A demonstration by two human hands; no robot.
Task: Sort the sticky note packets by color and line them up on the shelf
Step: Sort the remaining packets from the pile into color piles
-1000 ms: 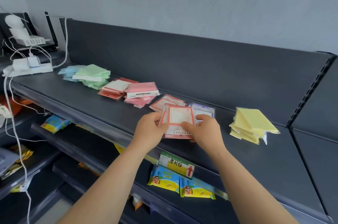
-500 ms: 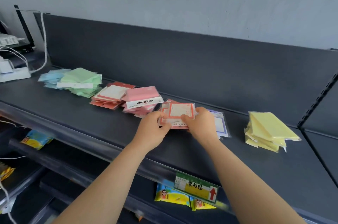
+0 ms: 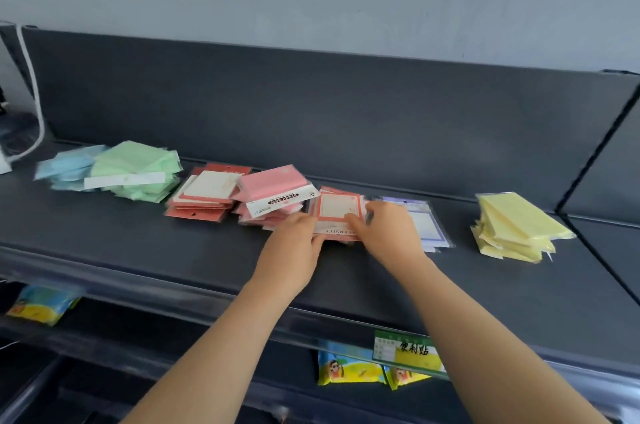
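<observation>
A long dark grey shelf [image 3: 173, 250] with an upright back panel [image 3: 311, 111] is seen spanning the whole view. Two bare forearms are stretched up from the lower edge and drawn towards each other over the middle of the shelf. Sticky note packets are laid along the shelf in piles: a blue pile [image 3: 65, 167] at the far left, overlapped by a green pile [image 3: 138, 167], then a red-bordered pile [image 3: 204, 195], a pink pile [image 3: 273, 195] touching it, and a yellow pile [image 3: 516, 229] well apart at the right. The left hand [image 3: 294, 236] and the right hand [image 3: 388, 233] are held close together, palms down, with only an orange-bordered packet [image 3: 337, 212] between them. The packet's left edge is gripped by the curled fingers of the left hand, and its right edge is pinched by the right hand, whose thumb is pressed on the top face. The packet is kept flat and low, just beside the pink pile, over a few like packets; whether it rests on them cannot be told. A purple-bordered packet [image 3: 429, 226] is partly covered by the right hand. A green and yellow price label [image 3: 408, 351] is fixed to the shelf's front rail.
</observation>
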